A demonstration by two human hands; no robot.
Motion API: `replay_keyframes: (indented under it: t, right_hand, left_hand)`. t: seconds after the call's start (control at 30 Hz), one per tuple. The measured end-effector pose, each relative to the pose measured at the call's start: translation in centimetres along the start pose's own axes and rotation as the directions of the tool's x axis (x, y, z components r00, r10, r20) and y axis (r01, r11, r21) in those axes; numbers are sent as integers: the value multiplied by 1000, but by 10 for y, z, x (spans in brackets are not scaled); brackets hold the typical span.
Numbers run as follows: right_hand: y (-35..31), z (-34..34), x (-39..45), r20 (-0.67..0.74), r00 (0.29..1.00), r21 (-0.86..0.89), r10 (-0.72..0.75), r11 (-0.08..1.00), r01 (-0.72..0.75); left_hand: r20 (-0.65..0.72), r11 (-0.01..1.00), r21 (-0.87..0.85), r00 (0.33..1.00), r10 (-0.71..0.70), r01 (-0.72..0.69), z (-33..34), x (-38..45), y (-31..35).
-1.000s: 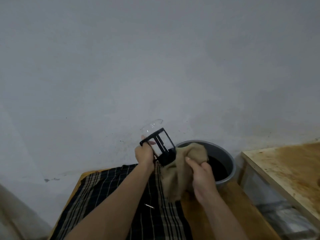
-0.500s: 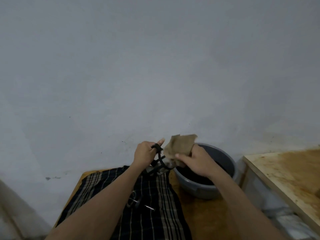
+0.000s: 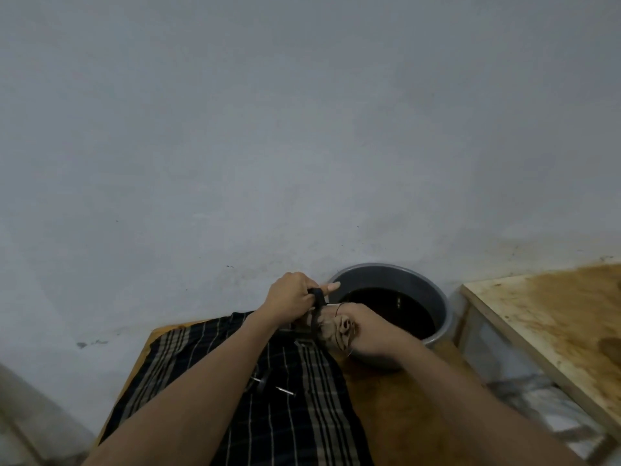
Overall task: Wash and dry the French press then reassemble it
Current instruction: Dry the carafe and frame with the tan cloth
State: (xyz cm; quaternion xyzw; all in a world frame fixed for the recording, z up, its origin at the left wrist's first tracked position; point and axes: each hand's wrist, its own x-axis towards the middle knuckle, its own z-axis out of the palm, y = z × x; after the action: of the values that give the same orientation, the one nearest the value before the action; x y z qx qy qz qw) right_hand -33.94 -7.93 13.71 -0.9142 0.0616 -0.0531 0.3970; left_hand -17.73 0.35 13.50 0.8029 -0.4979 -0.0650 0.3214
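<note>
my left hand [image 3: 291, 299] is clenched around the black handle of the press [image 3: 316, 309], low in the middle of the frame, so the press does not turn while i dry it. my right hand [image 3: 364, 332] grasps the rag [image 3: 336, 327] and pushes it into the press; the glass is almost all hidden by the rag and my fingers. i hold both above the near edge of the basin [image 3: 440, 297], right of centre, i think so that drops fall in the dark water. the plunger part [image 3: 265, 385] lies on the striped cloth [image 3: 302, 415] in the lower middle, well apart, and waits for the assembly. i judge drying is the step now, and the assembly is not yet begun.
</note>
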Motion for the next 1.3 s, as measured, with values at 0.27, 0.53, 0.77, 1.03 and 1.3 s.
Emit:
replay_keyframes:
  t: [0.27,0.53,0.77,1.03,1.3]
  right_hand:
    - [-5,-8,-15,-51,948,-484,-315,838,252]
    - [-7,-8,-4,216,971,-252,107,966,-50]
    - [3,25,8,-16,959,852,284,506,-136]
    - [18,-1,12,-28,968,-217,-250,947,239]
    - [25,13,15,-37,986,668,160,738,-95]
  left_hand:
    - [96,998,-62,995,-19,25,-19,11,12]
    - [85,881,446,987,136,-160,-5,8,48]
    - [-72,756,587,911,407,-291,0,0,54]
    - [-164,921,376,972,170,-98,-14,4,21]
    - [-260,776,565,833,489,-279,8,5,33]
